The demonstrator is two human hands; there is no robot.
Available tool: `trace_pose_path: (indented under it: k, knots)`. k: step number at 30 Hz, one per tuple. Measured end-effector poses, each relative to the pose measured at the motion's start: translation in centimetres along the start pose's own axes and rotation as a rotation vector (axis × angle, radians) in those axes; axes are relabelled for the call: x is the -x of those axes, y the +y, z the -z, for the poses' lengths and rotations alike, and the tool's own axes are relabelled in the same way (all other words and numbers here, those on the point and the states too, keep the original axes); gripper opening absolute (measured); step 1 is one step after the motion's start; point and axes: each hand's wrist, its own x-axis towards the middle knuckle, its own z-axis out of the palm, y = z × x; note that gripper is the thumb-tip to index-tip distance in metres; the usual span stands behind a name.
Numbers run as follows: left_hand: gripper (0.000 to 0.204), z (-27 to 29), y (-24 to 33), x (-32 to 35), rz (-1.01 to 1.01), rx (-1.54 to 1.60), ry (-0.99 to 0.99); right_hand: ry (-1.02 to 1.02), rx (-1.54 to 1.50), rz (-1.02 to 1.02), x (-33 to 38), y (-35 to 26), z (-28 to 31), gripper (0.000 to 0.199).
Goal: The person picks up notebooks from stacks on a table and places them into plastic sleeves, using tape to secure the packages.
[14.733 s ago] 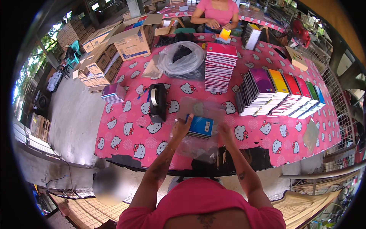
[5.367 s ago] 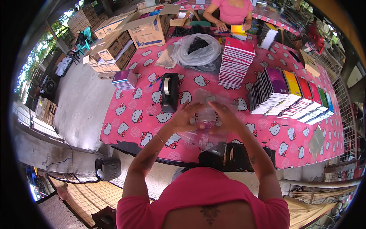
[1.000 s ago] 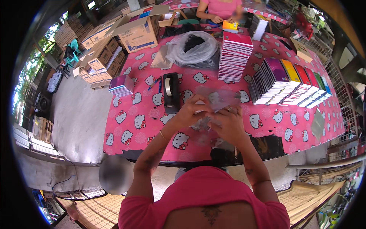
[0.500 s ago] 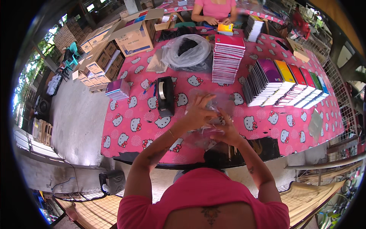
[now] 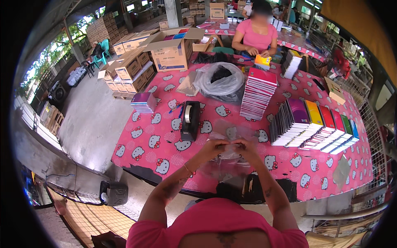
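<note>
My left hand and my right hand meet at the table's near middle. Their fingers are closed at the edge of thin clear plastic bags. The plastic spreads around both hands; how many layers there are I cannot tell. To the left of my left hand stands a black tape dispenser with a roll of tape. Beyond my hands rises a tall stack of red spiral notebooks. Off to the right are rows of spiral notebooks with purple, yellow, red, green and blue covers.
The pink patterned tablecloth is torn along the near edge. A small notebook pile sits at the left edge. Farther back are a bundle of clear plastic and an open carton. Across the table, a person handles a yellow item.
The view has tilted up, showing more of the far side. My hands have drawn together, and their fingers, spread over the plastic before, now pinch it.
</note>
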Motion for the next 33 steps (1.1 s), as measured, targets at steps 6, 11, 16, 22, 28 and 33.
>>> trace_pose_path:
  k: [6,11,16,22,28,33]
  knots:
    - [0.029,-1.2,0.8,1.3,-0.182,-0.226,0.172,-0.053,0.084,0.389,1.9,-3.1,-0.9,0.081]
    - [0.033,-0.8,1.6,1.9,-0.24,-0.398,0.139,-0.023,0.449,0.473,4.2,-5.1,-1.7,0.069]
    - [0.037,-2.1,4.9,3.3,-0.623,-0.97,0.193,0.164,0.539,0.534,4.4,-2.2,-1.6,0.038]
    - [0.021,-2.6,4.9,2.2,-0.392,-0.678,0.163,0.309,0.351,0.441,4.6,-2.6,-3.5,0.03]
    - [0.017,-3.5,5.5,1.0,-0.177,-0.833,0.264,0.461,0.623,0.526,3.8,-4.7,-3.6,0.041]
    - [0.022,-4.2,4.1,-0.7,-0.296,-0.859,0.379,0.246,0.11,0.314,1.5,-1.3,-1.3,0.043]
